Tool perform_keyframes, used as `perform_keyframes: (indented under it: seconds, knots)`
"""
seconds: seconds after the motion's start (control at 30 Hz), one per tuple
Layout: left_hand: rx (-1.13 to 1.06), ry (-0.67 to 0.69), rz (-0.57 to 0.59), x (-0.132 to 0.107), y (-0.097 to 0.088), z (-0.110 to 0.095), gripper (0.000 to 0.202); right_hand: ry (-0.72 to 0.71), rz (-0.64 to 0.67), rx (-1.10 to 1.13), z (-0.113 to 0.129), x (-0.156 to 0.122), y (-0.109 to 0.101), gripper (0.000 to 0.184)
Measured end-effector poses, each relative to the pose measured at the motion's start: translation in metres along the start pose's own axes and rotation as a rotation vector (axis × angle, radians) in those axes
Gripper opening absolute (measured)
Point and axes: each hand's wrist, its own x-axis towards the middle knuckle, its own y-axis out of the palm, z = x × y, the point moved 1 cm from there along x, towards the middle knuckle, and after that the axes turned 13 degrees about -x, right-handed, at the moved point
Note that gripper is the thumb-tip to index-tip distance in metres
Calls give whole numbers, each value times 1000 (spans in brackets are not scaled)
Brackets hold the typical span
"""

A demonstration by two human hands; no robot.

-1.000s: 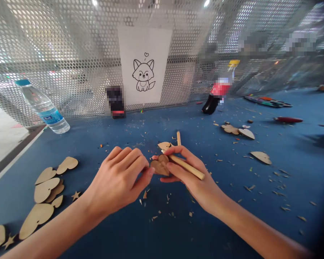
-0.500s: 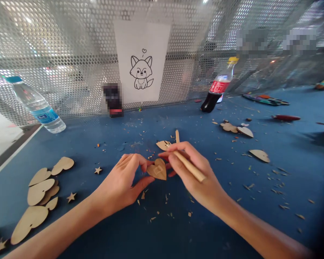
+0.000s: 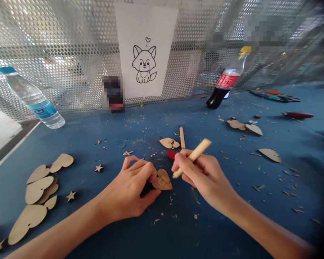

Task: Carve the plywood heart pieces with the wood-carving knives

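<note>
Left hand: our left hand point(image 3: 129, 190) is curled, fingertips and thumb closing on the near edge of the wooden heart point(image 3: 162, 181).

Right hand: our right hand point(image 3: 205, 176) is closed around a pale wooden stick point(image 3: 196, 156), whose upper end points up and to the right, away from us.

Heart: it lies flat on the table point(image 3: 218, 233), just past the left fingertips and just beside the right hand, between the two.

Changes since the earlier frame: we see the right hand lifted off the heart and moved to its right, the stick swung from pointing back at us to pointing away, and the heart sitting in the left hand's grip alone. A red object point(image 3: 171, 154) now shows behind the right fingers, partly hidden; we cannot tell what it is.

Ahead of the hands: a second wooden stick point(image 3: 181, 137) and a small wooden heart cutout point(image 3: 169, 143) lie on the table.

Left of the hands: a pile of wooden hearts point(image 3: 41, 183) and a wooden star point(image 3: 98, 168).

Right of the hands: a loose wooden heart point(image 3: 270, 154) among scattered wood shavings point(image 3: 259, 187).
</note>
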Motion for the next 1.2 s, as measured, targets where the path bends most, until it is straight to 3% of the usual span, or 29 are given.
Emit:
perform_keyframes:
  seconds: [0.17, 0.43, 1.2]
  knots:
    - [-30, -81, 13, 0, 0, 0, 27, -16, 35, -29, -4, 0, 4, 32]
    - [-42, -66, 38, 0, 1, -2, 26, -26, 122, -77, -1, -5, 4, 20]
    - [16, 6, 36, -1, 3, 1, 24, -49, 212, -196, 1, -3, 1, 19]
